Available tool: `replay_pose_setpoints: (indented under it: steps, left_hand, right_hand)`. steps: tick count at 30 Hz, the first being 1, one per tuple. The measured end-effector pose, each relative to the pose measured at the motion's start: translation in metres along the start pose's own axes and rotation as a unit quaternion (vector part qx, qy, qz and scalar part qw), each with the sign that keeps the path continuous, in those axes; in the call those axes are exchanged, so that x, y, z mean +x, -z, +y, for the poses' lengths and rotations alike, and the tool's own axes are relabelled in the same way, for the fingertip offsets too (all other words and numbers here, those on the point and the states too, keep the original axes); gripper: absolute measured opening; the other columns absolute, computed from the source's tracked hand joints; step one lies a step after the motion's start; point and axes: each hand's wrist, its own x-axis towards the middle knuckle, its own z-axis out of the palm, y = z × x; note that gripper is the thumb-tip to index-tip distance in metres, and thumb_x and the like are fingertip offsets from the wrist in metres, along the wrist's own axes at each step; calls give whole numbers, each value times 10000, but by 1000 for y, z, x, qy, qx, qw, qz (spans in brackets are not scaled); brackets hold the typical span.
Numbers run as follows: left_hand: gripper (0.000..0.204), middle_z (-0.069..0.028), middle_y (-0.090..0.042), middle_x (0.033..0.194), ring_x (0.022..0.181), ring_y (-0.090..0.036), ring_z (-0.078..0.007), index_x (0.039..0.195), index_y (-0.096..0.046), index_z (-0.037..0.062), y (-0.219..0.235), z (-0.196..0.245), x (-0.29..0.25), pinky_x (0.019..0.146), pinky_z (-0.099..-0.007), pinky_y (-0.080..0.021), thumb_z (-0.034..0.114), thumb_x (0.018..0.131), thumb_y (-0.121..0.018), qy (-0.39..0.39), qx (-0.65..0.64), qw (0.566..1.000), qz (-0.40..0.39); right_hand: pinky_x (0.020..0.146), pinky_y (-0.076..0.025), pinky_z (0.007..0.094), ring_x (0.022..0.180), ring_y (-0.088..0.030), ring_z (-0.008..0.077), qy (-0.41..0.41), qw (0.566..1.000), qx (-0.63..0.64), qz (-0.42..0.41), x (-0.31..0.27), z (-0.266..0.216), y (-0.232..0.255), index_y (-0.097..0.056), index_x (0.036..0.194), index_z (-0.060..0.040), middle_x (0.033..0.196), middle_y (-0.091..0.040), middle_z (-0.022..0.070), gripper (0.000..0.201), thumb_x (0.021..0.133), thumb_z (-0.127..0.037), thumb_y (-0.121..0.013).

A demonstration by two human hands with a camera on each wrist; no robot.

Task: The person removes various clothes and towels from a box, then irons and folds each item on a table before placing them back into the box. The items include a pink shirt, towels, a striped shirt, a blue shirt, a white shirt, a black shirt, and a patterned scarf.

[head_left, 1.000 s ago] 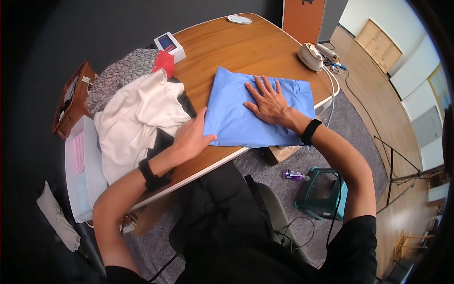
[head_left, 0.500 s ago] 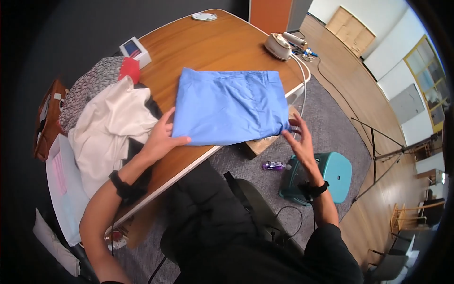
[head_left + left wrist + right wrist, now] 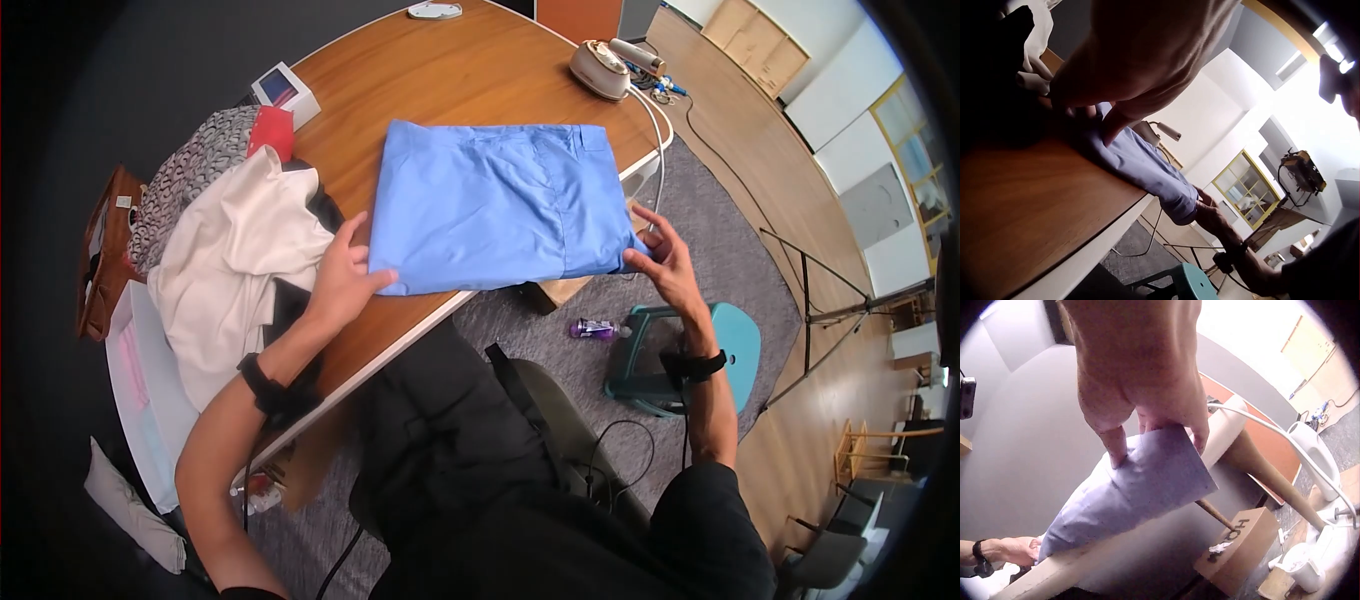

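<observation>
A folded blue cloth (image 3: 490,205) lies flat near the front edge of the wooden table, its right end reaching past that edge. At its left end my left hand (image 3: 345,285) pinches the near corner, thumb on top and fingers at the side. My right hand (image 3: 670,262) grips the near right corner. In the right wrist view the right hand (image 3: 1141,394) has thumb and fingers on either side of the cloth (image 3: 1135,484), which hangs over the edge. The left wrist view shows the left thumb pressed on the cloth (image 3: 1147,165).
A cream cloth (image 3: 240,270), a grey knitted item (image 3: 190,170) and a white box (image 3: 287,95) are at the left. An iron-like appliance (image 3: 600,70) with a white hose stands at the back right. A teal stool (image 3: 735,350) and a bottle (image 3: 595,329) are on the floor.
My right hand has left the middle of the blue cloth, where it lay flat, and moved to the near right corner, gripping it. The left hand stays at the left end. The view has shifted.
</observation>
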Motion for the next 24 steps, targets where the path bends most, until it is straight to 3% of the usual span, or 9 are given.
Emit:
replay_pose_setpoints:
  steps: [2,6,7,9,11,14,18,21,24]
  left_hand:
    - [939,-175,-708,1049,978,-714,-207,1601,-210,-9,2,-1,-3,866,-305,-562,-92,823,-730,-5,13,1000,6]
    - [921,-196,-657,1171,1003,-702,-216,1605,-208,8,8,-8,-3,880,-311,-564,-84,840,-712,-2,63,998,17]
    - [927,-207,-631,1225,1049,-690,-233,1608,-204,13,8,-8,-4,904,-325,-559,-84,837,-709,-7,74,997,18]
    - [909,-223,-569,1329,1157,-644,-277,1604,-223,20,3,-1,-4,975,-362,-532,-77,836,-699,-75,175,980,54]
    - [862,-234,-498,1431,1281,-577,-333,1592,-271,22,-3,10,-6,1067,-411,-487,-64,840,-684,-194,349,909,122]
    - [776,-226,-469,1474,1392,-456,-390,1553,-369,30,-19,46,3,1170,-444,-386,-33,844,-679,-316,409,852,81]
    - [614,-191,-381,1602,1482,-363,-382,1544,-423,92,-51,43,33,1228,-526,-282,246,989,-634,-397,498,765,-99]
    - [618,-182,-297,1661,1540,-267,-374,1583,-386,125,-59,13,49,1250,-575,-191,405,1049,-522,-329,520,784,-79]
    - [643,-177,-248,1684,1565,-200,-373,1613,-341,136,-58,2,44,1259,-583,-145,453,1067,-466,-331,508,792,-69]
  right_hand:
    - [799,-512,257,917,-626,92,-18,999,-45,0,3,-13,4,-472,1477,-21,969,-673,40,658,913,-103,-802]
    - [792,-507,262,926,-609,91,-31,993,-115,-20,8,-22,6,-555,1408,-42,962,-658,22,610,880,-155,-838]
    - [833,-515,319,977,-604,142,-35,990,-136,-22,9,-17,8,-588,1377,-50,1025,-634,50,598,846,-137,-850]
    - [886,-510,363,1026,-609,199,78,958,-276,13,5,-17,3,-600,1368,-55,1093,-626,87,611,819,-129,-858]
    - [999,-480,436,1119,-608,320,212,893,-386,90,0,-18,-11,-610,1370,-78,1211,-612,156,637,785,-140,-852]
    - [1046,-461,470,1166,-605,341,298,828,-452,142,-13,-27,-61,-605,1376,-73,1243,-619,171,611,805,-150,-811]
    - [1181,-323,549,1379,-519,331,361,799,-479,30,-26,-22,-153,-573,1427,-71,1464,-554,173,597,847,-109,-708]
    - [1218,-255,574,1462,-443,328,355,734,-577,45,-10,4,-179,-552,1466,-89,1554,-489,165,581,891,-110,-638]
    - [1217,-246,598,1479,-422,319,346,731,-583,76,2,18,-182,-538,1485,-97,1575,-472,146,560,928,-128,-583]
